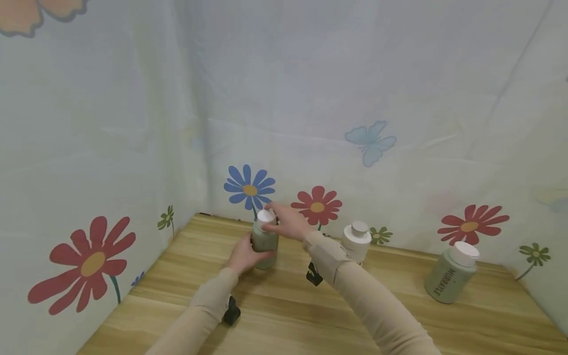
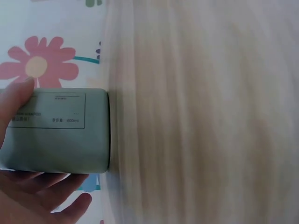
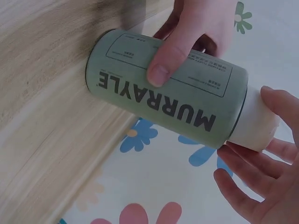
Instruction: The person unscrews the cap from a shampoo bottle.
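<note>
A sage-green bottle [image 1: 265, 244] with a white cap [image 1: 266, 217] stands upright on the wooden table, close to the patterned back wall. My left hand [image 1: 243, 254] grips its body from the left, thumb across one side and fingers around the other. From the right, my right hand [image 1: 290, 223] pinches the cap between thumb and fingers. Dark MURRAYLE lettering runs along the green bottle [image 3: 163, 93] in the right wrist view. Only the lower part of the green bottle [image 2: 60, 144] shows in the left wrist view, with small print in a frame.
Behind my right forearm stands a white bottle [image 1: 356, 241] with a greyish cap, partly hidden by the sleeve. Another green bottle [image 1: 450, 276] with a white cap stands further right on the table [image 1: 284, 320]. A flower-printed cloth [image 1: 284, 98] walls the back and sides.
</note>
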### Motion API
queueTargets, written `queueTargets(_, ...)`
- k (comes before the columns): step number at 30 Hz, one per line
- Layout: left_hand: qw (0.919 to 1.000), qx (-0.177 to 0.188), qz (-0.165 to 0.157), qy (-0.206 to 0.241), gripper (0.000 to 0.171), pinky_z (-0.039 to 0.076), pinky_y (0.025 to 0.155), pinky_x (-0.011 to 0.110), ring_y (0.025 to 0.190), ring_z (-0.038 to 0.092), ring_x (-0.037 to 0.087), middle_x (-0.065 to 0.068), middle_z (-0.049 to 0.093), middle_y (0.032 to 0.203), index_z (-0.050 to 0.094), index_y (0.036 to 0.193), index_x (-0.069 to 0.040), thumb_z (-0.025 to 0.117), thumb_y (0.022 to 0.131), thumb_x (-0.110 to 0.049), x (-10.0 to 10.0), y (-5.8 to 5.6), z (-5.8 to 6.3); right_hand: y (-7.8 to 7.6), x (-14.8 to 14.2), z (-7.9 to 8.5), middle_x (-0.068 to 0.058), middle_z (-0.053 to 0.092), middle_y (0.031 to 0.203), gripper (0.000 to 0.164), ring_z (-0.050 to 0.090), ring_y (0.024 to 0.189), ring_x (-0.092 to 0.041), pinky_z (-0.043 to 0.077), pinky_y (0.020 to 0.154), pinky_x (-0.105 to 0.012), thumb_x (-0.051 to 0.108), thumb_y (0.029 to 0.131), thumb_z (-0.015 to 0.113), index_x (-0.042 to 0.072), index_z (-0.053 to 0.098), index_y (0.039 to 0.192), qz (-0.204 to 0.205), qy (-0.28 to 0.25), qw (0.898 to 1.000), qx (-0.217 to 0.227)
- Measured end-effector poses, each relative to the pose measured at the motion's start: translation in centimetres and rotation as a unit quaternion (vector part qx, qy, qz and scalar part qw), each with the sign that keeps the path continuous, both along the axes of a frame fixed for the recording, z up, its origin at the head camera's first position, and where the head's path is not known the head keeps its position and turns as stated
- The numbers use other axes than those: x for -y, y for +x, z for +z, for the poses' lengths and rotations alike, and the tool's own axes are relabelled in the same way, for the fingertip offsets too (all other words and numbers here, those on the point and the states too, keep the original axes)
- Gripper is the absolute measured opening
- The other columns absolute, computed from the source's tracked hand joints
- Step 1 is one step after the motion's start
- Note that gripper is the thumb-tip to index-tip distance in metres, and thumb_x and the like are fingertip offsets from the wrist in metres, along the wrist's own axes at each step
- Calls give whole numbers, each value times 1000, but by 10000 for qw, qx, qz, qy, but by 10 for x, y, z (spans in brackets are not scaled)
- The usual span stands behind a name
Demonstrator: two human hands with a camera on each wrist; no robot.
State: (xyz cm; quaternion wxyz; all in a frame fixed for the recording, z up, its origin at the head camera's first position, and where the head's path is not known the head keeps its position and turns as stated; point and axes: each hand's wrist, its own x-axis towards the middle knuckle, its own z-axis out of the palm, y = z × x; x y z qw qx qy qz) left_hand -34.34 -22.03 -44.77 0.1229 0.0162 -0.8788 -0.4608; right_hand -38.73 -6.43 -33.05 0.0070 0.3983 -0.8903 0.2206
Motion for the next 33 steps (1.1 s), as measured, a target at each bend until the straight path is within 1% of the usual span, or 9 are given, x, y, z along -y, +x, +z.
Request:
queueTargets(4, 9995, -206, 72, -236, 73, 52, 90, 46, 106, 65, 33, 20, 67, 117, 55, 124, 2, 85, 70, -37, -7, -2, 0, -1, -6, 4, -8, 67, 111, 48, 63, 92, -20, 54, 78, -32, 31, 89, 70, 8, 54, 129, -86, 8, 10000, 22)
queueTargets(6, 9993, -239, 29, -274, 71, 53, 88, 45, 103, 65, 32, 19, 68, 114, 57, 121, 1, 85, 69, -37, -13, -3, 2, -2, -12, 7, -8, 67, 110, 47, 63, 91, -20, 55, 79, -33, 30, 88, 70, 9, 55, 127, -118, 20, 9999, 29)
queueTargets(12, 9990, -247, -168, -321, 73, 53, 89, 45, 104, 65, 29, 15, 68, 117, 56, 124, -4, 85, 68, -41, -26, -8, 20, -3, -30, 25, -6, 67, 107, 46, 63, 87, -17, 54, 77, -31, 31, 87, 70, 10, 56, 125, -217, 83, 9997, -89)
queueTargets(15, 9988, -203, -263, -351, 77, 52, 92, 46, 108, 64, 29, 14, 66, 120, 55, 128, -5, 85, 68, -43, -32, -11, 30, -1, -38, 38, -5, 68, 104, 44, 62, 84, -15, 54, 76, -30, 30, 87, 71, 11, 57, 124, -266, 251, 9991, -221)
queueTargets(20, 9975, -239, -371, -558, 77, 53, 90, 44, 107, 65, 27, 12, 67, 120, 56, 127, -6, 85, 68, -45, -42, -14, 42, 4, -49, 53, -4, 68, 103, 41, 63, 82, -15, 53, 74, -31, 32, 89, 68, 14, 57, 124, -313, 627, 9968, -393)
queueTargets(23, 9968, -260, -497, -577, 77, 53, 90, 44, 106, 66, 27, 11, 68, 119, 56, 126, -7, 85, 67, -47, -48, -13, 48, 8, -57, 59, -3, 70, 104, 47, 64, 81, -15, 53, 75, -34, 35, 90, 67, 16, 55, 131, -473, 821, 9942, -518)
queueTargets(26, 9961, -298, -633, -546, 77, 53, 89, 45, 107, 66, 27, 10, 68, 120, 56, 126, -8, 85, 67, -48, -52, -10, 55, 12, -63, 64, -2, 69, 99, 45, 63, 79, -16, 52, 74, -34, 38, 90, 66, 17, 56, 129, -590, 874, 9924, -627)
queueTargets(29, 9947, -337, -762, -599, 75, 54, 89, 46, 106, 66, 27, 9, 68, 119, 56, 125, -10, 85, 67, -48, -54, -7, 61, 16, -69, 68, -2, 66, 91, 38, 61, 78, -16, 50, 70, -32, 40, 91, 65, 16, 59, 120, -530, 784, 9932, -674)
queueTargets(33, 9905, -433, -1037, -787, 71, 55, 87, 44, 104, 67, 25, 7, 69, 116, 58, 122, -11, 85, 67, -47, -56, -1, 64, 23, -80, 66, -2, 65, 83, 39, 59, 73, -15, 46, 65, -29, 40, 90, 65, 13, 61, 118, -338, 686, 9919, -1015)
